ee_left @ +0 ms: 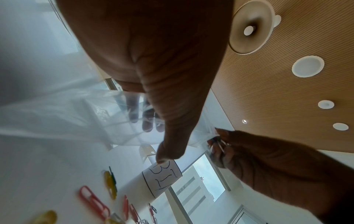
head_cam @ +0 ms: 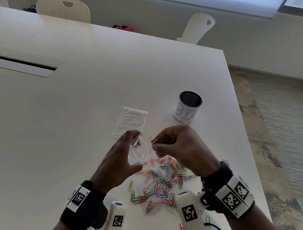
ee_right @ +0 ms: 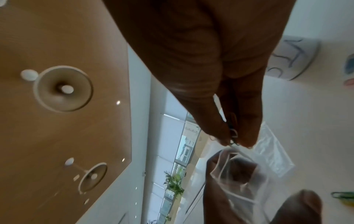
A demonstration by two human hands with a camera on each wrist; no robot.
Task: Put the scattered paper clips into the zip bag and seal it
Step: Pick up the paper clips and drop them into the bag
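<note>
My left hand [head_cam: 122, 157] grips a small clear zip bag [head_cam: 140, 153] above the table, its mouth held agape toward the right. My right hand [head_cam: 179, 145] pinches a few paper clips [head_cam: 155, 141] at the bag's mouth. In the right wrist view the pinched paper clips [ee_right: 232, 133] hang just over the bag's rim [ee_right: 229, 153]. Through the left wrist view, the zip bag [ee_left: 86, 115] shows my fingertips behind the plastic. Many coloured paper clips [head_cam: 163, 182] lie scattered on the white table [head_cam: 68, 123] below both hands.
A second empty zip bag [head_cam: 130, 122] lies flat just beyond my hands. A black mesh cup [head_cam: 188, 110] with a white handwritten label stands to the back right. The table's right edge is close to the cup. White chairs [head_cam: 63, 7] stand along the far side.
</note>
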